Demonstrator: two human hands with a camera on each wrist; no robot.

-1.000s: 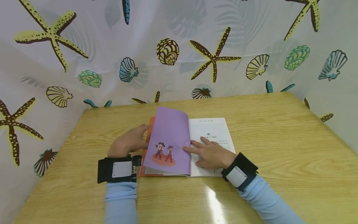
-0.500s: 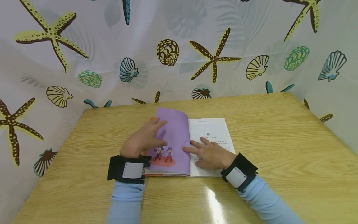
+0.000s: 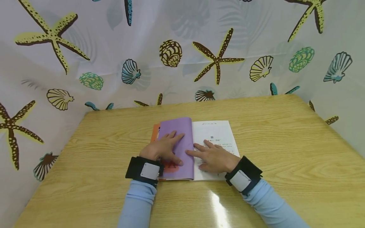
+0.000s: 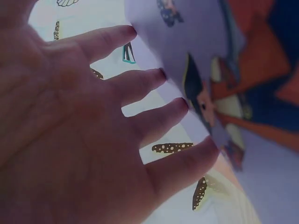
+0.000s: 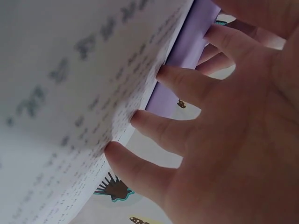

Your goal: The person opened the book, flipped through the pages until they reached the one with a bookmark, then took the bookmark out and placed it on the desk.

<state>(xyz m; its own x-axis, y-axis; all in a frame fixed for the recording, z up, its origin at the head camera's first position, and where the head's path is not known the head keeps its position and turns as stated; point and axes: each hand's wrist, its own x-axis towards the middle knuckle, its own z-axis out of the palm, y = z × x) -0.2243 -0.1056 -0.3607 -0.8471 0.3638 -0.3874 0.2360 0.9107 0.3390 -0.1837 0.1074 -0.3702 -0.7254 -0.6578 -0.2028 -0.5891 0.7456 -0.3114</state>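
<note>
An open book (image 3: 212, 128) lies on the table, with a purple page (image 3: 176, 125) on its left side and a white printed page on its right. My left hand (image 3: 163, 147) rests with spread fingers on the purple page, partly covering its cartoon figures. In the left wrist view, the fingertips (image 4: 184, 105) touch that page. My right hand (image 3: 215, 156) rests spread on the white page, one finger reaching over the fold onto the purple. The right wrist view shows the fingertips (image 5: 114, 149) against the printed text. Neither hand grips anything.
An orange edge (image 3: 155, 131) of the book sticks out at the left under the purple page. The wooden table (image 3: 271, 133) extends around the book. Behind it hangs a white cloth (image 3: 182, 82) printed with starfish and shells.
My left hand has moved right from the book's left edge onto the purple page. That page, raised before, now lies flatter. The right hand has stayed in place.
</note>
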